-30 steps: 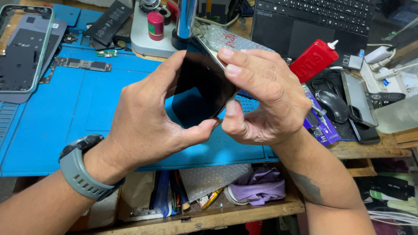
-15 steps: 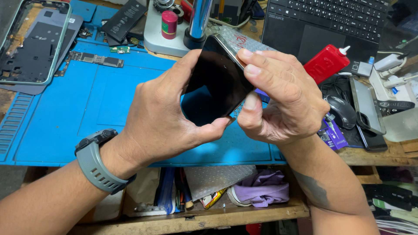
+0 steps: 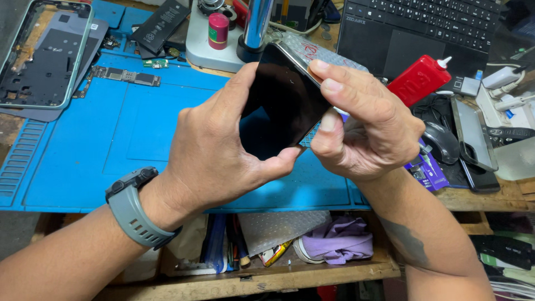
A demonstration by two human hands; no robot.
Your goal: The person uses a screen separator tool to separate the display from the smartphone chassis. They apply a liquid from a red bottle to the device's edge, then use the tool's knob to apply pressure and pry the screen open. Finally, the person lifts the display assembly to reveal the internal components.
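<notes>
Both hands hold a black phone screen panel (image 3: 281,106) tilted above the blue work mat (image 3: 100,150). My left hand (image 3: 217,142), with a grey watch on its wrist, grips the panel's left and lower edges between thumb and fingers. My right hand (image 3: 365,120) pinches the panel's right edge, fingers over its top corner and thumb against the side. The glass is dark and reflects the mat.
An opened phone frame (image 3: 42,56) lies at the mat's far left, with a circuit board (image 3: 125,75) and a black battery (image 3: 161,25) nearby. A microscope base (image 3: 220,42), a laptop (image 3: 423,30), a red bottle (image 3: 418,81), a mouse (image 3: 443,142) and phones (image 3: 473,139) fill the back and right.
The hands and panel have stayed together while the view shifted slightly; the panel sits a little more upright and my right fingers have slid further along its top edge.
</notes>
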